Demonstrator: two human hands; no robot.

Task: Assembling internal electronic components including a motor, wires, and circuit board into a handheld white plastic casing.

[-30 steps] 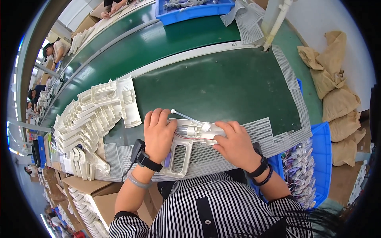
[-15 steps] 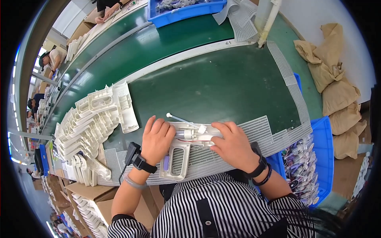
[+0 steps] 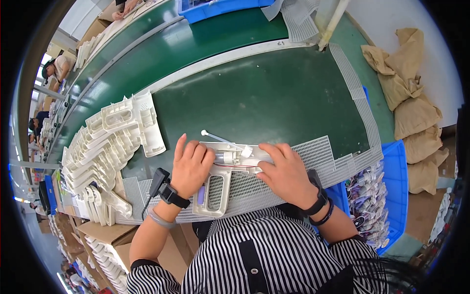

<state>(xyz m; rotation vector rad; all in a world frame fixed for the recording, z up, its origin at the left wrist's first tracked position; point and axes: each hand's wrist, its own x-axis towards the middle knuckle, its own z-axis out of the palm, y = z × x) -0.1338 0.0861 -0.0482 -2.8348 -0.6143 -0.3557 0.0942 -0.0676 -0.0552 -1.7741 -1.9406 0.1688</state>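
An open white plastic half-shell (image 3: 226, 196), shaped like a pistol with a looped handle, lies in front of me on a grey mesh mat. My left hand (image 3: 193, 169) grips its left end, fingers over the top edge. At the opposite end, my right hand (image 3: 285, 172) holds the shell between thumb and fingers. Between the hands sit a clear and silvery cylinder (image 3: 226, 157), a small white block (image 3: 247, 151) and a thin red wire (image 3: 235, 166). A pale tube with a white round tip (image 3: 204, 133) sticks out past the far edge. A purple piece (image 3: 200, 195) shows at the handle.
Stacked white half-shells (image 3: 105, 139) stand on the left of the green table (image 3: 235, 103). A blue crate (image 3: 395, 191) of wrapped parts is at lower right, near brown sacks (image 3: 416, 117). Another blue bin (image 3: 220, 10) is at the far side. Co-workers sit at far left.
The view has shifted a little, so the table and shell appear slightly higher and further left. Both hands stay on the shell, with only slight finger movement.
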